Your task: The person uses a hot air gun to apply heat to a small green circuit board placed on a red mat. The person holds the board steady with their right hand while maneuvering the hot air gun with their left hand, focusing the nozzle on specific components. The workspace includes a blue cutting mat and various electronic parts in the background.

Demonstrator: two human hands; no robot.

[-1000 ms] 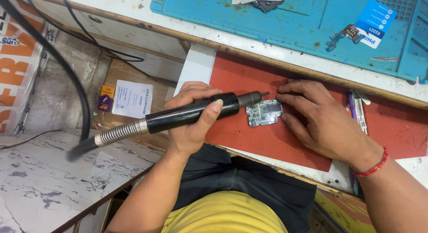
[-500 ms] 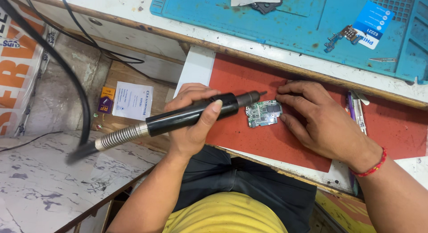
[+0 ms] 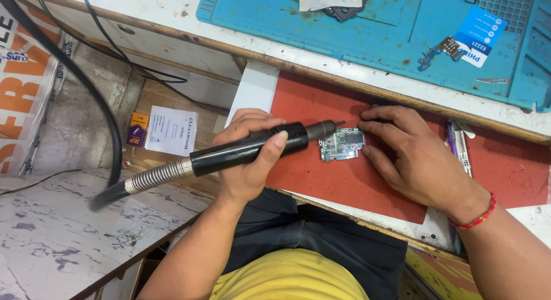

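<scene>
Circuit board (image 3: 342,144), small and green with metal shields, lies flat on the red mat (image 3: 321,99) that covers the pull-out surface in front of the person, roughly at the mat's middle. Left hand (image 3: 249,156) has its fingers clamped around the black handle of a hot-air rework handpiece (image 3: 247,151), thumb laid across the barrel; the tool lies nearly level, tilting up to the right, and its metal nozzle ends just at the left far corner of the board. A coiled metal strain relief at the handle's left end leads into a thick black hose (image 3: 69,82) that curves away to the far left. Right hand (image 3: 419,156) rests palm down on the mat just right of the board, fingers slightly spread, and their tips press against the board's right edge and far corner, steadying it rather than gripping it. A red thread bracelet (image 3: 476,217) circles that wrist. Beyond the mat, on the higher white surface (image 3: 172,13), a blue work mat (image 3: 373,42) carries small loose parts and a blue-and-white card (image 3: 476,39). Pens (image 3: 456,142) lie on the red mat behind the right hand.
</scene>
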